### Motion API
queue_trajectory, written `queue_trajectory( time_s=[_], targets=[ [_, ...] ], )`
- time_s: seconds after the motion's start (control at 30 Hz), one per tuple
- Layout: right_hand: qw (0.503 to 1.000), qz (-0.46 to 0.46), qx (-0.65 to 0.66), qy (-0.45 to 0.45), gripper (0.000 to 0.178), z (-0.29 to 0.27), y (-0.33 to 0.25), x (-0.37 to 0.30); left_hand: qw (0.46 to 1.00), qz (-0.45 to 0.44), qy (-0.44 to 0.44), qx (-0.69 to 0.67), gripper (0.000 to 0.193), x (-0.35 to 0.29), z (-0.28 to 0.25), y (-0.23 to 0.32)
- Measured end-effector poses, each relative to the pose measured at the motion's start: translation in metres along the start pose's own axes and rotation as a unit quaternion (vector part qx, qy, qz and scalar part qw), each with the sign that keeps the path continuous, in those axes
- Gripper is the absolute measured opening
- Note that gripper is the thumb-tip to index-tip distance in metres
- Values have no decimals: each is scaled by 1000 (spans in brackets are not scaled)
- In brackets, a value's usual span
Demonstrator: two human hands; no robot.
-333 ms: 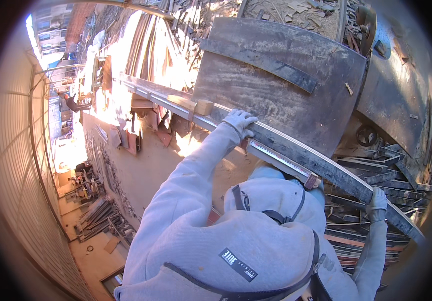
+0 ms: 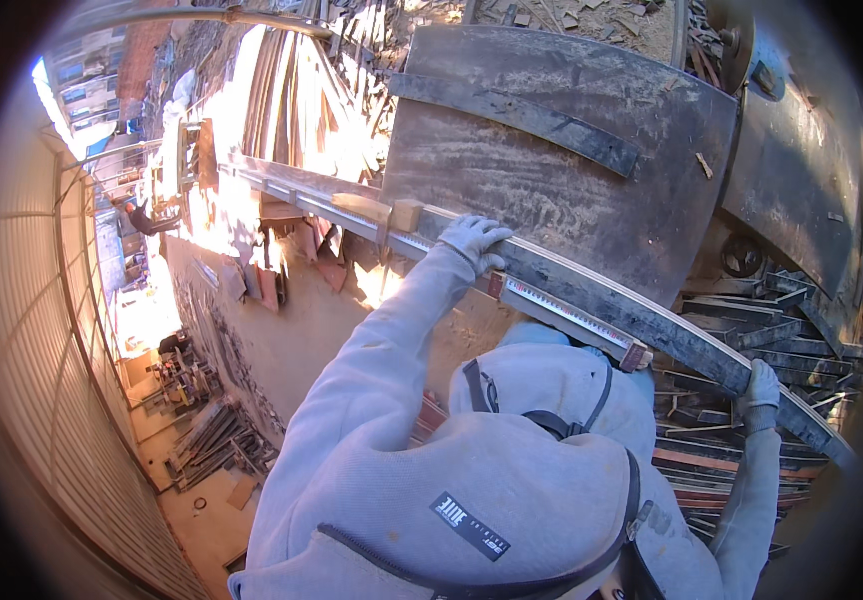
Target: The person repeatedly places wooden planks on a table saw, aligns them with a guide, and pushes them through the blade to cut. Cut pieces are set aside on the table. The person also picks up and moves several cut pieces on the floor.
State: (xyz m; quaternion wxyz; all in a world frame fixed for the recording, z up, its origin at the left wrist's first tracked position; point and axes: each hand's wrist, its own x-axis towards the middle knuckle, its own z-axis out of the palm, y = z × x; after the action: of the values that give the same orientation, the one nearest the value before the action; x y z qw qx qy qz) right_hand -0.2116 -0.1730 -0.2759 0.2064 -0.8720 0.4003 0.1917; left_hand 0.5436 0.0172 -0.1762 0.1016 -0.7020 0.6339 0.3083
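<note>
The long board (image 2: 606, 298) looks stiff and heavy, best held wide apart; left grip (image 2: 473, 241) and right grip (image 2: 759, 392) seem curled snugly around it.

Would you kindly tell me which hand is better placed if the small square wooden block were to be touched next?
Probably the left hand: it grips the board near the block, while the right hand holds the board much farther from it.
</note>
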Motion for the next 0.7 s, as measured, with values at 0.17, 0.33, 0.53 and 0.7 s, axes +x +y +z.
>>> queue_trajectory(
  time_s=[0.17, 0.33, 0.53, 0.7],
  targets=[
    [999, 18, -30, -15, 93, 10, -4, 1, 1000, 6, -18, -25, 66, 0, -9, -7],
    [999, 40, -14, -25, 95, -1, -18, 1, 1000, 17, -3, -21, 66, -2, -13, -15],
    [994, -49, -10, 94, 80, -15, -42, 10, 993, 79, 61, -62, 67, 3, 5, -32],
    [999, -6, -30, 18, 80, -29, -55, 20, 998, 46, 27, -22, 77, 3, -2, -22]
  ],
)
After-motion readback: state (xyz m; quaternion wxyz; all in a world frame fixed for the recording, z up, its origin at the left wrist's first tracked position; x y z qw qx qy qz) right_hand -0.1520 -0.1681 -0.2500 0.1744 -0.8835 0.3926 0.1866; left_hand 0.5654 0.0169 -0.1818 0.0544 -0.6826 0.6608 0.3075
